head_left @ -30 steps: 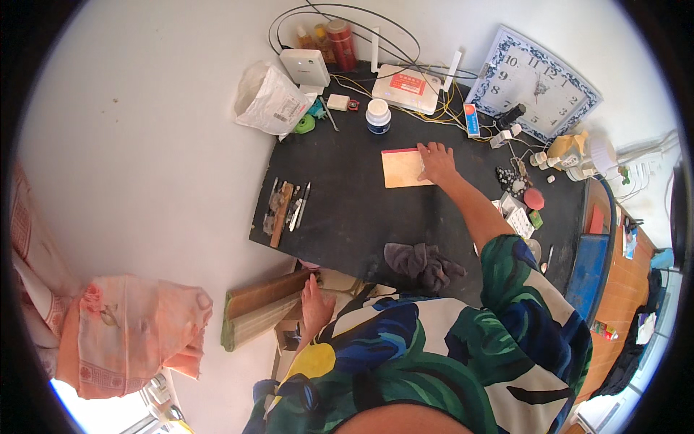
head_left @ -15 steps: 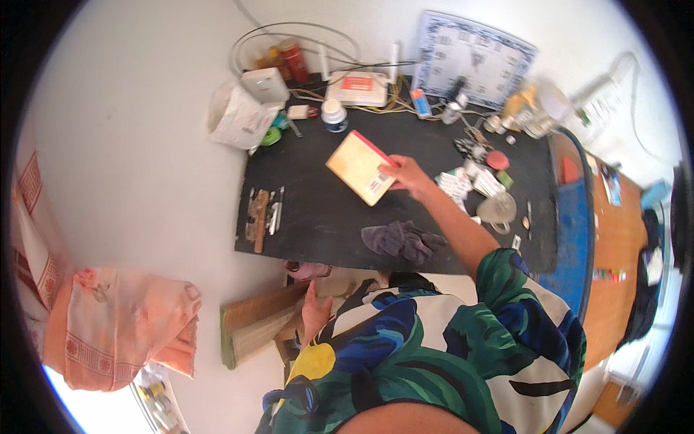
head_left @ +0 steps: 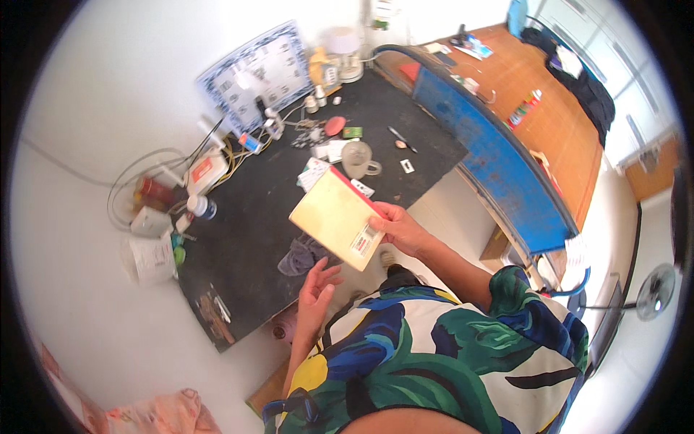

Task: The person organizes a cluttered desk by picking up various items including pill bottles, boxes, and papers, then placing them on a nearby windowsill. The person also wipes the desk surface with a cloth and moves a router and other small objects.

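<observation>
A cream-coloured book (head_left: 334,217) with a red spine is held up in front of me. My right hand (head_left: 396,228) grips it by its right edge, thumb on the cover. My left hand (head_left: 316,288) hangs below and left of the book, fingers apart, holding nothing. Just beyond those fingers, a crumpled grey cloth (head_left: 295,258) lies near the front edge of the black tabletop (head_left: 242,239), partly hidden by the book. Past the book's top edge stand a clear glass mug (head_left: 356,158) and some white papers (head_left: 314,172).
At the back are a framed clock face (head_left: 260,72), a white router (head_left: 207,172) and a white bottle (head_left: 201,207). Pens and a brown strip (head_left: 215,318) lie at the left corner. A blue panel (head_left: 477,145) borders a wooden surface (head_left: 553,155) at right.
The view has swung to the right, bringing more of the wooden surface in. The book is closer to me, and my left hand has risen from below the table toward it.
</observation>
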`<state>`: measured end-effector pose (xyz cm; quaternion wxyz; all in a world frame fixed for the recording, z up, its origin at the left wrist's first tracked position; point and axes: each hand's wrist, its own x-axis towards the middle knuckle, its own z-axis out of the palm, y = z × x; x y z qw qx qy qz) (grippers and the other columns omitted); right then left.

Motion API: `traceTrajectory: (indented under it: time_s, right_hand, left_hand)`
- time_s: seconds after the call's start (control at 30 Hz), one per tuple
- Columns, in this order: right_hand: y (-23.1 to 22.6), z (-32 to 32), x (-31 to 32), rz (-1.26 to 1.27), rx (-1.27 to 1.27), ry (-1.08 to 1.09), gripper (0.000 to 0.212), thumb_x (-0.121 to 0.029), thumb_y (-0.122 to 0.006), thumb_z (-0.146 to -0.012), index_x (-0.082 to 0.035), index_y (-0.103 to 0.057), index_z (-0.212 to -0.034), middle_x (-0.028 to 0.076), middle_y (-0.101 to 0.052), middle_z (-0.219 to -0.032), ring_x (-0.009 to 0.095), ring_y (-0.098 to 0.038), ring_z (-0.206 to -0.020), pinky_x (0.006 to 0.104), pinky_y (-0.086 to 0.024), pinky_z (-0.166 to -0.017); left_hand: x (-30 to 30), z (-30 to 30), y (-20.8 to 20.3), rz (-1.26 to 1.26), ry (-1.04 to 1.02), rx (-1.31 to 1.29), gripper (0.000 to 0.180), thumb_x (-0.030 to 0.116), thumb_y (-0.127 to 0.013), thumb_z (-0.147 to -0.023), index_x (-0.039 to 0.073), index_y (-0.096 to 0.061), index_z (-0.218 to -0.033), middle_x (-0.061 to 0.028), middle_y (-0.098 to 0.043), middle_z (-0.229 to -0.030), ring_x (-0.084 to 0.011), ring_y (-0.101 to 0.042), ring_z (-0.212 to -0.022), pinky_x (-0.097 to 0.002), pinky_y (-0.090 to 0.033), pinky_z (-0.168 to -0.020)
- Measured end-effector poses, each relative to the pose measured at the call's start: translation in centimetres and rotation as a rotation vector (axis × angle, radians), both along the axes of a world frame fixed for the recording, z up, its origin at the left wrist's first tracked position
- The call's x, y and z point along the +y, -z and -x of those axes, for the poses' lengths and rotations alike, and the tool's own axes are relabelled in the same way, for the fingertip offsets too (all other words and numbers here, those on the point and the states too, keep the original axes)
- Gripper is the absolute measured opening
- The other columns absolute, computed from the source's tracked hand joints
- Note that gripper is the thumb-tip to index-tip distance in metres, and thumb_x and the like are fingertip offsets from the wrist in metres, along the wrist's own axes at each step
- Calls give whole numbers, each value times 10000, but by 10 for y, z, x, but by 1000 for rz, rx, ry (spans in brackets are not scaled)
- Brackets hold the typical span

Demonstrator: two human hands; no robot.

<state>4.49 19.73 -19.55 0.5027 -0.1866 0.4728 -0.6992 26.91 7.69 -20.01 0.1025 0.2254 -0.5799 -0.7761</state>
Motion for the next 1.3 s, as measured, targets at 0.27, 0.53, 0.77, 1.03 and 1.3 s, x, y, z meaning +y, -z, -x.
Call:
traceTrajectory:
  time_s: [0.27,0.53,0.77,1.03,1.3]
  right_hand:
    - [20,73,91,-32,-46,495,362,-291,-583,-905,-43,-518,-1161,40,-614,-1033,139,-628,-911,331,-538,-811]
    - [21,187,166,-14,6,718,344,-299,-563,-916,-41,-527,-1141,52,-622,-1004,142,-634,-889,319,-548,-780]
    - [33,334,249,18,95,1000,351,-341,-523,-931,-49,-540,-1124,50,-629,-987,153,-647,-847,301,-561,-685]
    - [131,481,349,-270,-40,1137,313,-344,-563,-895,-145,-550,-1137,13,-611,-971,157,-601,-798,347,-536,-705]
    - [202,545,390,-420,-127,1102,226,-265,-551,-914,-127,-550,-1094,47,-628,-946,185,-621,-780,342,-544,-670]
  left_hand:
    - [20,44,44,120,229,-200,474,67,-523,-885,48,-399,-1342,-131,-568,-1199,-189,-587,-1033,-267,-462,-833]
    - [57,131,93,104,237,-259,426,101,-560,-909,56,-441,-1316,-109,-601,-1122,-134,-576,-967,-247,-455,-835]
    - [87,236,88,132,218,-330,406,114,-563,-911,46,-460,-1298,-121,-621,-1116,-126,-581,-956,-255,-469,-821]
    - [108,300,69,184,156,-359,392,168,-568,-911,32,-488,-1269,-108,-626,-1104,-128,-575,-973,-249,-455,-841]
    - [116,308,74,225,73,-399,412,224,-585,-903,43,-492,-1262,-92,-629,-1091,-140,-589,-948,-259,-460,-839]
